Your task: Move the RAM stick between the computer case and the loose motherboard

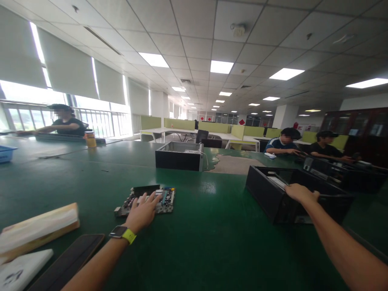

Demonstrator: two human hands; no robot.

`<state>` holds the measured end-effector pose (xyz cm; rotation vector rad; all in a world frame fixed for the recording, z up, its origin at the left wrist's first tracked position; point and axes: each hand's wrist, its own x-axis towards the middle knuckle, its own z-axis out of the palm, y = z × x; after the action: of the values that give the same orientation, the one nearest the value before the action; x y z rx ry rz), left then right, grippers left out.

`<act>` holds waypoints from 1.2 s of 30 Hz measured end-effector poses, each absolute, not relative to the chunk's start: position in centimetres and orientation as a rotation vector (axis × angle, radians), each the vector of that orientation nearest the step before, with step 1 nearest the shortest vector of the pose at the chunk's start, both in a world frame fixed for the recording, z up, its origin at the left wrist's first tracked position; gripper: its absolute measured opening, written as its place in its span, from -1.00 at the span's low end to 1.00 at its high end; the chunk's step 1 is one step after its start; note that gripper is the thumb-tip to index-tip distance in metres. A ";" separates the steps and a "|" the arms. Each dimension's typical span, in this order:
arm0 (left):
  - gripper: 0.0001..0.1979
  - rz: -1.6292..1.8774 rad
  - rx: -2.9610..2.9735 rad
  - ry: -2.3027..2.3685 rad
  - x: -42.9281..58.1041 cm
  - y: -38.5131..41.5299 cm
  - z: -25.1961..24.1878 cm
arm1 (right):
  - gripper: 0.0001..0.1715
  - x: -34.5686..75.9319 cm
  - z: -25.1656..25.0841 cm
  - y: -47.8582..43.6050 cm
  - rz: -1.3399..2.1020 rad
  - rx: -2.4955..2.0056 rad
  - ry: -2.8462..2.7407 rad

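My left hand (142, 212), with a watch on its wrist, lies with fingers spread on a motherboard (168, 200). The board rests on the green table, partly covered by the fingers. At the right, my right hand (303, 194) is closed on the near side of an open black computer case (263, 196). Its fingertips are partly hidden by the case. A light-coloured part (277, 182) shows inside the case, close to these fingers.
Another open case (178, 161) stands mid-table, near a peeled patch (233, 165) of the green surface. A long pale package (42, 228) and a dark flat object (69, 258) lie left. An orange container (90, 139) stands farther off. Three people sit around the table.
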<state>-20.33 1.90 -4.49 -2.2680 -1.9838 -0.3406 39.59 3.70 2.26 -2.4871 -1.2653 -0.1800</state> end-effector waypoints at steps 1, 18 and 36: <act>-0.40 -0.436 -2.285 -1.895 -18.9 1.6 -3.7 | -0.59 38.5 2.2 3.0 -0.151 -2.509 -1.327; -0.69 -0.410 -3.115 -0.845 -7.8 -6.1 6.6 | -0.57 12.0 6.1 -14.9 0.266 -1.420 -2.208; -0.78 1.491 -2.891 -1.235 4.1 1.9 2.2 | -0.75 16.6 -0.4 0.4 -0.458 -1.688 -3.058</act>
<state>4.09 1.89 2.16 -2.8909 -1.2351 1.4915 16.62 0.38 -0.37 -1.6882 -3.0576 -0.4584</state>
